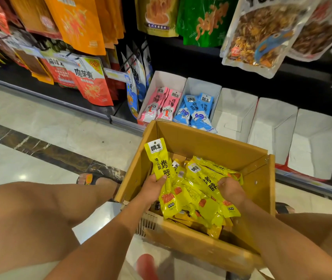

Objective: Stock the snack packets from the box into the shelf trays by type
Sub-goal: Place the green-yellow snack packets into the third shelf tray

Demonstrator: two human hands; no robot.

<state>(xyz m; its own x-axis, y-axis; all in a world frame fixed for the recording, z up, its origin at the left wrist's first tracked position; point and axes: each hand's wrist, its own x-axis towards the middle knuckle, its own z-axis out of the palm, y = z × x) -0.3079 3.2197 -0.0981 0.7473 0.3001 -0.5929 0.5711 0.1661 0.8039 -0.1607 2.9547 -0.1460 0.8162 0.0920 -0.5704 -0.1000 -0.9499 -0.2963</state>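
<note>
— What is stocked?
— Pink packets (161, 106) and blue packets (196, 112) are trayed; three white trays (236, 110) are left bare.
— The yellow packets (199, 190)?
— Gripped by left hand (153, 188) and right hand (231, 189), in the cardboard box (211, 140).

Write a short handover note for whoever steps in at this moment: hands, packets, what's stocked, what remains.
Left hand grips a yellow packet, lifted above the cardboard box. Right hand grips yellow packets lying in the box.
Done: pink packets sit in the first white tray, blue packets in the second tray.
Left: the yellow ones; three empty white trays wait right of the blue.
</note>
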